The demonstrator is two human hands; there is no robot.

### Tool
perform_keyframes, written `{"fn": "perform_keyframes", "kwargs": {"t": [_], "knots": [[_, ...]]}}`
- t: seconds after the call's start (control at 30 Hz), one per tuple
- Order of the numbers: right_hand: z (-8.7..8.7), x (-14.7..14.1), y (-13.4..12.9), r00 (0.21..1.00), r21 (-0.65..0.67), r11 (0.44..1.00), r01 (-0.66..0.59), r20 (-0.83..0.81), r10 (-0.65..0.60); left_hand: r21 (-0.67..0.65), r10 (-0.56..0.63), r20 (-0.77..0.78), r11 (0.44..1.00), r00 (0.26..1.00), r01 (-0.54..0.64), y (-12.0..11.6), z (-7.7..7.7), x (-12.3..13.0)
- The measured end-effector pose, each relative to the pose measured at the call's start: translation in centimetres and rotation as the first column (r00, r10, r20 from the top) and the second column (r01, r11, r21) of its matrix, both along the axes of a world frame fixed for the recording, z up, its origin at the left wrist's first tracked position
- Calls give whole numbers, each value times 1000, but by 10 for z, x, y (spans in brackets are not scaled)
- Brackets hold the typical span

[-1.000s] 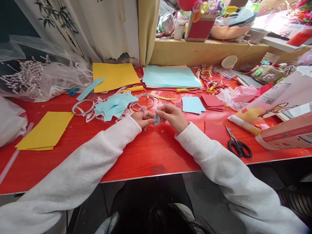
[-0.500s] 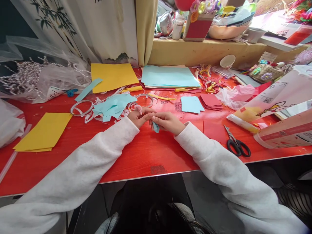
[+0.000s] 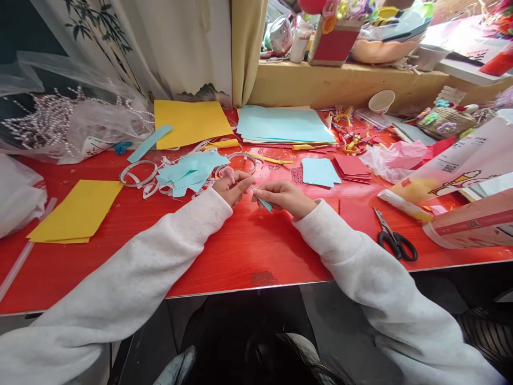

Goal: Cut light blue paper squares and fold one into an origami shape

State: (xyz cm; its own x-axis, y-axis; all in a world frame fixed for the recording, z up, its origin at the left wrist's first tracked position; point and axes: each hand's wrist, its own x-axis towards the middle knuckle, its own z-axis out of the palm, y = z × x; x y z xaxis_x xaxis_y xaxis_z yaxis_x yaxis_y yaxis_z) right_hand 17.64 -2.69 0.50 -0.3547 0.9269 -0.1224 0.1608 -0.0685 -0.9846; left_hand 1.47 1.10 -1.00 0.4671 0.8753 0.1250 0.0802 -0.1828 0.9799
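My right hand [image 3: 284, 198] is closed, pinching a small folded piece of light blue paper [image 3: 265, 204] between thumb and fingers. The paper slants down to the right, and the hand hides part of it. Closed at the paper's upper left tip is my left hand [image 3: 232, 188], thumb against fingers. A fluffy pink band [image 3: 228, 173] sits on a finger of that hand. Both hands hover over the red table [image 3: 240, 251]. Just behind the left hand lies a heap of light blue paper pieces [image 3: 190, 172].
Black-handled scissors [image 3: 395, 240] lie right, near red paper squares [image 3: 352, 168] and blue squares [image 3: 319, 172]. Yellow sheets [image 3: 76, 211] are on the left. Blue sheets [image 3: 284, 124] are stacked at the back. Plastic cups [image 3: 468, 224] lie at the right edge.
My hands have drawn slightly apart, and more of the folded blue paper shows between them. It now slants more to the right. The whole view has shifted a little.
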Motion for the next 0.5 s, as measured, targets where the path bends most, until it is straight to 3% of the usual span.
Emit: {"fn": "perform_keyframes", "kwargs": {"t": [0.1,0.2,0.37,0.5], "knots": [[-1,1,1,997,59,996,65,28,-66,4,-81,24,997,996,80,0,2,-1],[-2,2,0,1000,15,1000,-5,27,5,-9,-142,43,990,989,142,4,0,-3],[-2,6,1,973,-104,972,-213,-112,201,-22,-84,147,996,986,88,9,-5,-3],[-3,7,2,979,-90,983,-158,-142,145,-46,-47,170,997,984,56,6,-2,0]]}}
